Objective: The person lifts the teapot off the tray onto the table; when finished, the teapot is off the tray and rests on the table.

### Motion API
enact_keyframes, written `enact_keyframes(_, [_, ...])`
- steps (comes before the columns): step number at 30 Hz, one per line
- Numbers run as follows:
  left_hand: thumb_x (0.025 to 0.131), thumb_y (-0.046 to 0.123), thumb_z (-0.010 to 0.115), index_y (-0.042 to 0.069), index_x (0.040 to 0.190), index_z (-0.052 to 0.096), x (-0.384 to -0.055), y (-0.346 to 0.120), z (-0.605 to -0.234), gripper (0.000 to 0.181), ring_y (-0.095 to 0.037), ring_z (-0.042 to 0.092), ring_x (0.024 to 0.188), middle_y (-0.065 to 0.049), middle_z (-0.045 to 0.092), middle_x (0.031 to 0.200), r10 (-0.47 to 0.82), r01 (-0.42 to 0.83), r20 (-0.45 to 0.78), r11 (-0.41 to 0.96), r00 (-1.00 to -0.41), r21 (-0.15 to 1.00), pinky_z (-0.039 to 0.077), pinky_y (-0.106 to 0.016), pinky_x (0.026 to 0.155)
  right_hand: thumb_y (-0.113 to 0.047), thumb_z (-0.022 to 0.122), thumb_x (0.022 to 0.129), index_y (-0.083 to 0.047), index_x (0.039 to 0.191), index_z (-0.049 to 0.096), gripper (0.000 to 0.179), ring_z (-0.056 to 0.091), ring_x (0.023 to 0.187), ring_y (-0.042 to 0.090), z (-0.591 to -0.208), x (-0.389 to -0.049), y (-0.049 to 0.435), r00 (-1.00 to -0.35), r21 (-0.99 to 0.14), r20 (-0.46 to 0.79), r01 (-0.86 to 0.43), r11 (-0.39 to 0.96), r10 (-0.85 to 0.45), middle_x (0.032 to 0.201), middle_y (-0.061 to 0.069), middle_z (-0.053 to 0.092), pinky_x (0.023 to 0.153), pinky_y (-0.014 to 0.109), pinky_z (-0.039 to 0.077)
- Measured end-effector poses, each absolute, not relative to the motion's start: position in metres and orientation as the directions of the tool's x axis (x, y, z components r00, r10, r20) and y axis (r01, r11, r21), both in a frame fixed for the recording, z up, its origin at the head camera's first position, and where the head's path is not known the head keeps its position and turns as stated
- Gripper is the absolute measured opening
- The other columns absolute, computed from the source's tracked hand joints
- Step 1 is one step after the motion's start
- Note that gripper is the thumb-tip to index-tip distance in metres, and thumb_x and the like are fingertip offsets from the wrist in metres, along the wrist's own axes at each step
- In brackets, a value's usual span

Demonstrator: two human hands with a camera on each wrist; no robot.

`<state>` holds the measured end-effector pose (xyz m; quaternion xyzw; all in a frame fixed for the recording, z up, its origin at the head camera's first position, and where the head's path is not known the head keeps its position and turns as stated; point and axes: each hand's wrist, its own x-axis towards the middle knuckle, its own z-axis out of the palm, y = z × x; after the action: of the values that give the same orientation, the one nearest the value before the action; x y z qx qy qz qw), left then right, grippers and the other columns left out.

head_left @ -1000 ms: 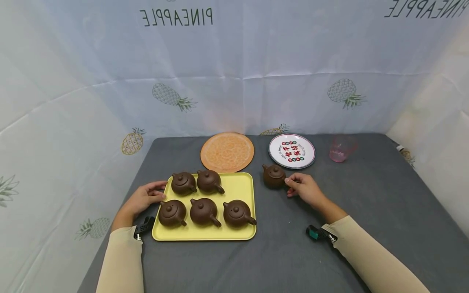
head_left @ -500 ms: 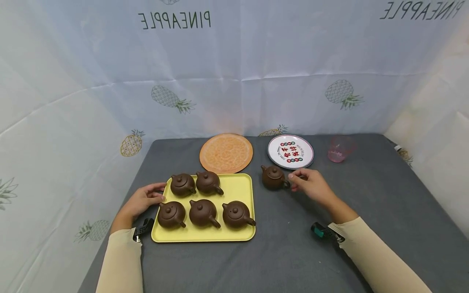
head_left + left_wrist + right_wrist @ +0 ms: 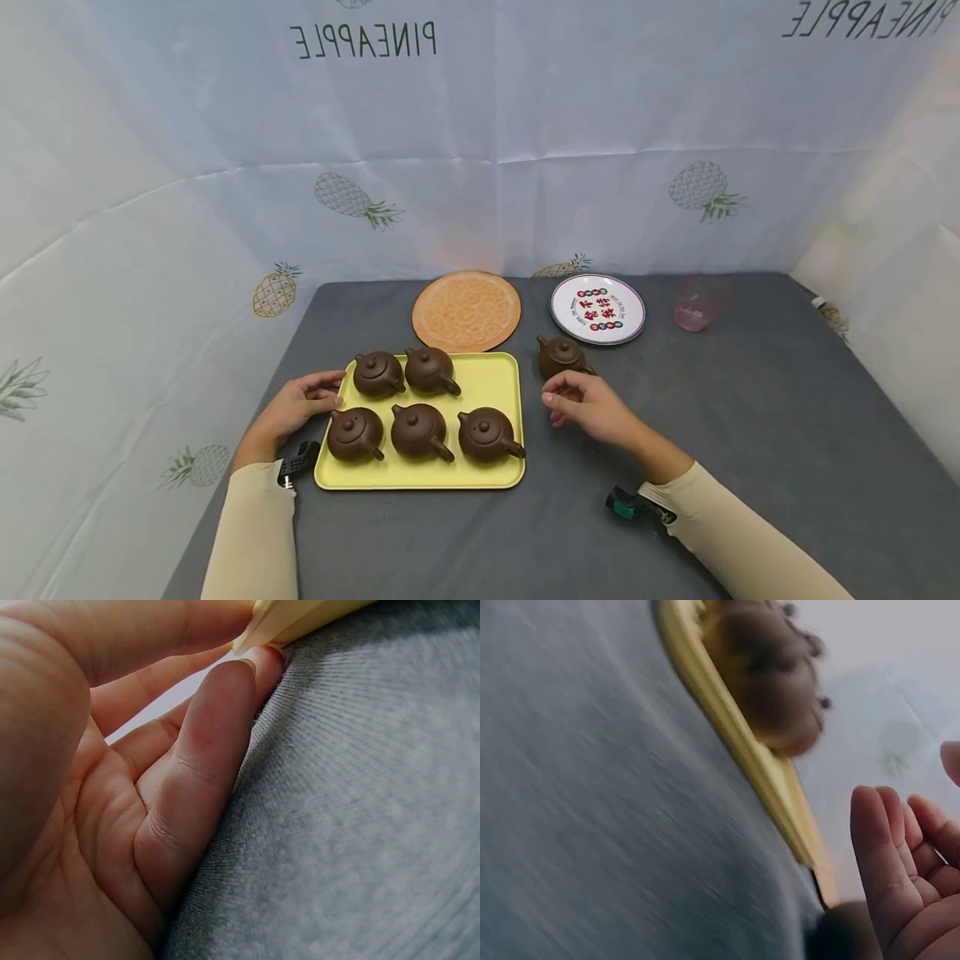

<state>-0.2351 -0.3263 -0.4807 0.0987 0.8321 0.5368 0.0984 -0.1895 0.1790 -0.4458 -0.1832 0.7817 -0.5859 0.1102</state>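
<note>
My left hand (image 3: pixel 301 403) rests at the left edge of a yellow tray (image 3: pixel 493 382), fingertips touching its rim (image 3: pixel 300 621). Small brown teapots stand on the tray: two in the back row (image 3: pixel 430 370), three in the front row (image 3: pixel 420 431). Another brown teapot (image 3: pixel 561 357) stands on the cloth right of the tray, handle pointing right. My right hand (image 3: pixel 596 406) hovers just in front of that teapot, with fingers loosely bent and nothing held. It partly hides the teapot's lower side. In the right wrist view, the right fingers (image 3: pixel 889 855) are apart from the tray.
Behind the tray lies a round orange-brown mat (image 3: pixel 467 311). White plates (image 3: pixel 597 308) with red lettering, stacked, sit behind the lone teapot. A pink transparent cup (image 3: pixel 693 308) stands at the back right. A pineapple-print curtain (image 3: pixel 495 217) borders the grey-covered table (image 3: pixel 750 433).
My right hand let go of the lone teapot's handle, drew back right, then swung left and nearer to the front of the teapot. The left hand stays at the tray.
</note>
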Motion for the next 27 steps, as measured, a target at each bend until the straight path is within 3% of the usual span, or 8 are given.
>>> enact_keyframes(8, [0.088, 0.009, 0.072, -0.008, 0.138, 0.049, -0.236, -0.326, -0.481, 0.057, -0.008, 0.065, 0.092, -0.022, 0.061, 0.120, 0.266, 0.056, -0.065, 0.422, -0.962, 0.905, 0.049, -0.019, 0.078, -0.017, 0.065, 0.095, 0.002, 0.102, 0.063, 0.020, 0.063, 0.068, 0.024, -0.463, -0.172, 0.157, -0.858, -0.973, 0.001, -0.121, 0.199, -0.513, 0.079, 0.013, 0.063, 0.063, 0.039, 0.055])
enact_keyframes(18, [0.089, 0.008, 0.071, -0.007, 0.139, 0.048, -0.236, -0.327, -0.480, 0.057, -0.006, 0.064, 0.092, -0.026, 0.062, 0.117, 0.267, 0.020, -0.104, 0.426, -0.958, 0.905, 0.048, -0.018, 0.078, -0.016, 0.071, 0.091, -0.002, 0.096, 0.064, 0.017, 0.061, 0.064, 0.021, -0.469, -0.160, 0.140, -0.818, -0.971, -0.014, -0.127, 0.205, -0.574, 0.077, 0.006, 0.064, 0.058, 0.037, 0.054])
enact_keyframes(27, [0.089, 0.014, 0.073, -0.005, 0.138, 0.051, -0.236, -0.328, -0.480, 0.057, -0.007, 0.064, 0.091, -0.015, 0.071, 0.099, 0.258, 0.030, -0.105, 0.471, -0.960, 0.882, 0.047, -0.018, 0.077, -0.011, 0.066, 0.093, 0.000, 0.086, 0.065, 0.013, 0.060, 0.063, 0.027, -0.471, -0.159, 0.136, -0.839, -0.962, -0.083, -0.074, 0.264, -0.537, 0.073, 0.015, 0.062, 0.059, 0.037, 0.053])
